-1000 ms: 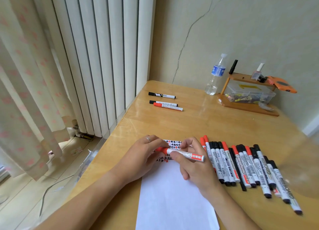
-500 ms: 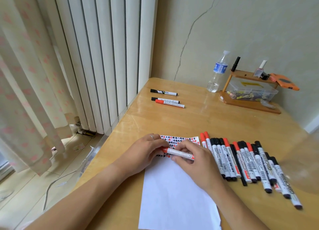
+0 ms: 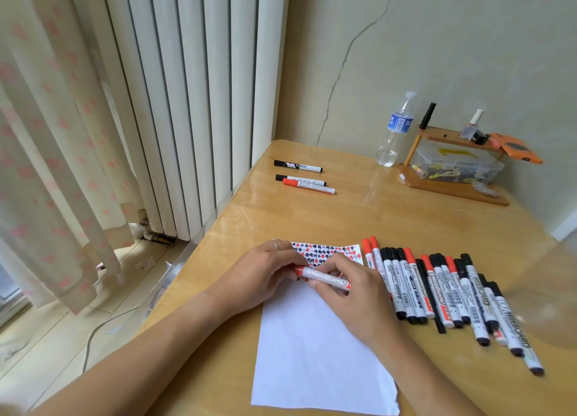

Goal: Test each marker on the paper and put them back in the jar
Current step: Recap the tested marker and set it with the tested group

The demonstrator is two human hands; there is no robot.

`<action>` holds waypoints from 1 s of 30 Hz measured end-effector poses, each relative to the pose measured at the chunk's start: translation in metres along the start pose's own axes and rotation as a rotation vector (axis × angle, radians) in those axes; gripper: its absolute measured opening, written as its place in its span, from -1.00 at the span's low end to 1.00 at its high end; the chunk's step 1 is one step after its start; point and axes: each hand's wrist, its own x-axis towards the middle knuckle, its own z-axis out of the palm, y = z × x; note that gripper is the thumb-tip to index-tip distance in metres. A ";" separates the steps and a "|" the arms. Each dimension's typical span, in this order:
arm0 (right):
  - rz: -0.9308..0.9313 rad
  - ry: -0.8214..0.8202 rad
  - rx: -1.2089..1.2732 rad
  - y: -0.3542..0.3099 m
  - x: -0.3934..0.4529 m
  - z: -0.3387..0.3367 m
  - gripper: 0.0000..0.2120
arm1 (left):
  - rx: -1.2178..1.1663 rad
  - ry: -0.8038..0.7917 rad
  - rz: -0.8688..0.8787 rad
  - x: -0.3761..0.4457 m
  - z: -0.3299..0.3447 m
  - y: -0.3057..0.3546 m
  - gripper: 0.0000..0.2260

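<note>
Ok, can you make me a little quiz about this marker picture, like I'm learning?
1. True or false: both hands hold the same red marker.
2. Which lies nearest the curtain? A) the water bottle B) the three markers apart from the rest C) the long row of markers
3. Fill in: the marks on the paper are red and ____.

Key
1. True: the left hand pinches the cap end, the right hand grips the barrel.
2. B
3. black
</note>
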 end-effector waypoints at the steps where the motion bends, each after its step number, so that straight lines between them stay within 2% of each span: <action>1: -0.006 0.006 -0.002 -0.001 0.002 -0.001 -0.80 | 0.006 0.017 -0.002 0.000 0.001 0.000 -0.81; 7: -0.057 0.041 -0.036 -0.004 0.013 -0.004 -0.93 | 0.073 0.168 0.007 0.002 0.001 0.003 -0.81; 9: -0.063 0.067 -0.091 -0.003 0.013 -0.003 -0.85 | 0.117 0.146 0.000 0.002 0.002 0.002 -0.81; 12: -0.052 0.010 -0.212 -0.002 0.009 -0.006 -0.77 | 0.205 0.091 -0.001 0.004 0.003 0.006 -0.81; 17: 0.065 0.016 -0.227 0.002 -0.020 -0.028 -0.90 | 0.225 0.006 0.060 0.019 0.007 0.039 -0.84; 19: 0.110 0.077 -0.242 0.000 -0.044 -0.042 -0.92 | 0.189 -0.012 0.091 0.026 0.021 0.064 -0.81; 23: 0.313 0.303 -0.326 0.001 -0.107 -0.081 -0.82 | 0.141 0.060 0.067 0.040 0.070 0.124 -0.50; 24: 0.375 0.355 -0.362 0.004 -0.124 -0.093 -0.79 | 0.132 0.060 0.081 0.041 0.083 0.140 -0.51; 27: 0.527 0.475 -0.429 0.016 -0.179 -0.131 -0.75 | 0.101 -0.065 0.188 0.042 0.119 0.183 -0.74; 30: 0.621 0.537 -0.556 0.027 -0.239 -0.162 -0.73 | 0.053 -0.212 0.264 0.048 0.152 0.216 -0.73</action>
